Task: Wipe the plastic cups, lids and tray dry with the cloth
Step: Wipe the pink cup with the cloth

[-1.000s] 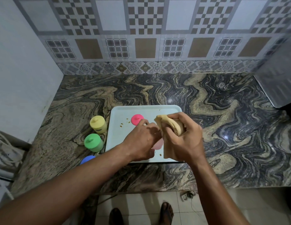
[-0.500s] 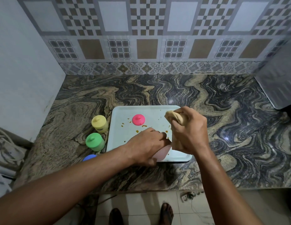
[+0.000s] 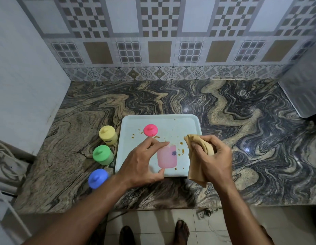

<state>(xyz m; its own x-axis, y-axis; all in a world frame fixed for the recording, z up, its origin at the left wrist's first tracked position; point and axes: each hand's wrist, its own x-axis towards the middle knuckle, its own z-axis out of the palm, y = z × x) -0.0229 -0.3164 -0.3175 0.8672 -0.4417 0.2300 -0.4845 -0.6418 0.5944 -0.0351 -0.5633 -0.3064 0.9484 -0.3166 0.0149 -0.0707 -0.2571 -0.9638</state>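
A pale blue tray (image 3: 182,122) lies on the marble counter, dotted with brown specks. On it sit a loose pink lid (image 3: 150,129) and a translucent pink cup (image 3: 167,157). My left hand (image 3: 145,161) spans the cup's left side, index finger at its far end and thumb at its near end. My right hand (image 3: 212,156) grips a bunched tan cloth (image 3: 196,167) over the tray's right edge, apart from the cup. Left of the tray stand three lidded cups: yellow (image 3: 107,135), green (image 3: 102,154) and blue (image 3: 98,178).
A ribbed metal sheet (image 3: 302,92) leans at the counter's far right. A white wall closes the left side and patterned tiles the back. The counter's front edge runs just below my wrists. Below are floor tiles, my feet and a small plug with a cable (image 3: 206,212).
My hands have drawn apart. The cloth has moved right, off the pink cup. My left hand has lowered the cup to the tray's near part.
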